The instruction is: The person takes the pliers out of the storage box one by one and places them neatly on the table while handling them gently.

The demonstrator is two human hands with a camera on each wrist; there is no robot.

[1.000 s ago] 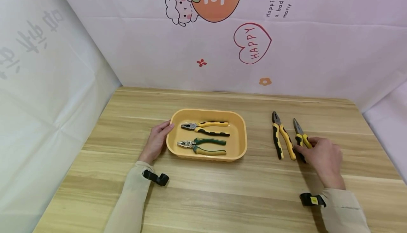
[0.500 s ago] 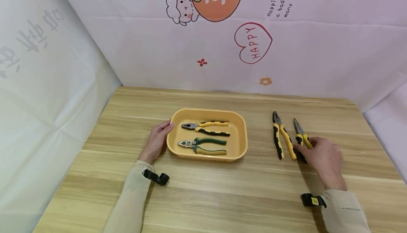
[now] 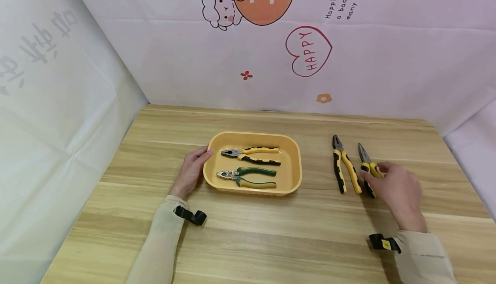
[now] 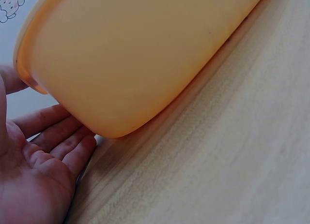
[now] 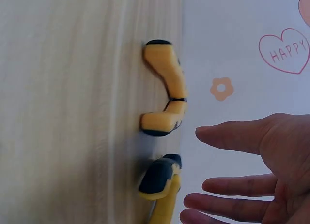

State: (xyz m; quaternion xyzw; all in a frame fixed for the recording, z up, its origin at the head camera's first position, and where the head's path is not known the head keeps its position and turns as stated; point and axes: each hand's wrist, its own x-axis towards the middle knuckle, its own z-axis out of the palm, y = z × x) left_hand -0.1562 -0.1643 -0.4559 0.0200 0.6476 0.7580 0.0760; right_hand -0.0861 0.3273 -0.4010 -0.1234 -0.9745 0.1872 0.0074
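Observation:
At the left end of the orange tray [image 3: 290,163], my left hand [image 3: 190,173] holds the rim with the thumb over it; the left wrist view shows its fingers [image 4: 63,137] against the outer wall. Inside lie yellow-black pliers [image 3: 260,150] above green-handled pliers [image 3: 255,185], jaws to the left. Right of the tray, another yellow-black pair [image 3: 351,172] lies beside long-nosed pliers [image 3: 365,157]. My right hand [image 3: 399,189] is at the handles of the long-nosed pair. In the right wrist view its thumb and fingers [image 5: 232,187] are spread, apart from the handles [image 5: 157,178].
The wooden table [image 3: 271,236] reaches a white printed cloth [image 3: 174,60] at the back, with more white cloth at the left and right. Black straps with small devices sit on both wrists.
My right hand has shifted slightly up and to the right by the long-nosed pliers. The left hand and tray are essentially unchanged.

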